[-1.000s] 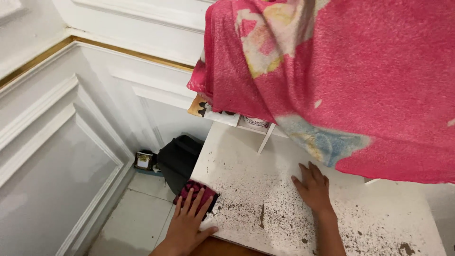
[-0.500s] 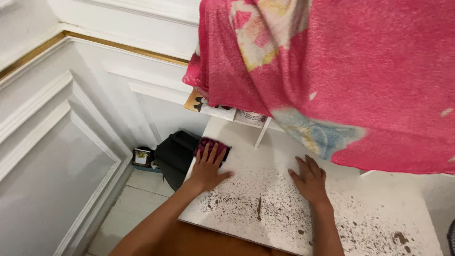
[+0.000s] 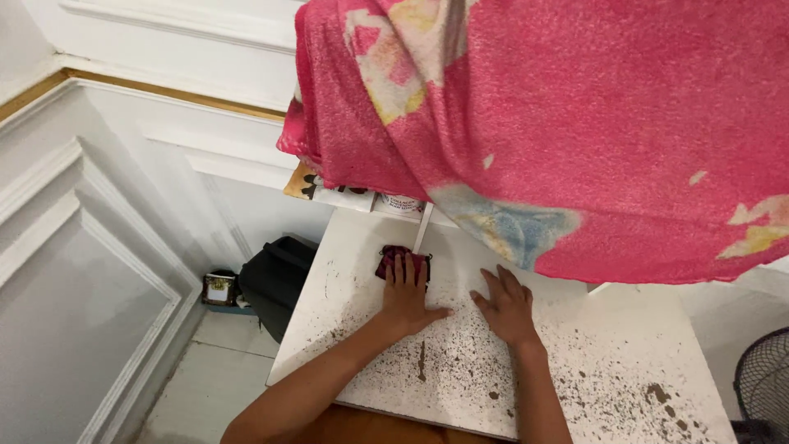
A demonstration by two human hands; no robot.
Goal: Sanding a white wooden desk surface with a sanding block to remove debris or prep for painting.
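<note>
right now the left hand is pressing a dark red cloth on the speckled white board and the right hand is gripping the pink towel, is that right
Not quite. The head view shows the right hand lying flat, palm down, on the speckled white board, below the pink towel and not gripping it. The rest holds: the left hand presses a dark red cloth on that board.
</note>
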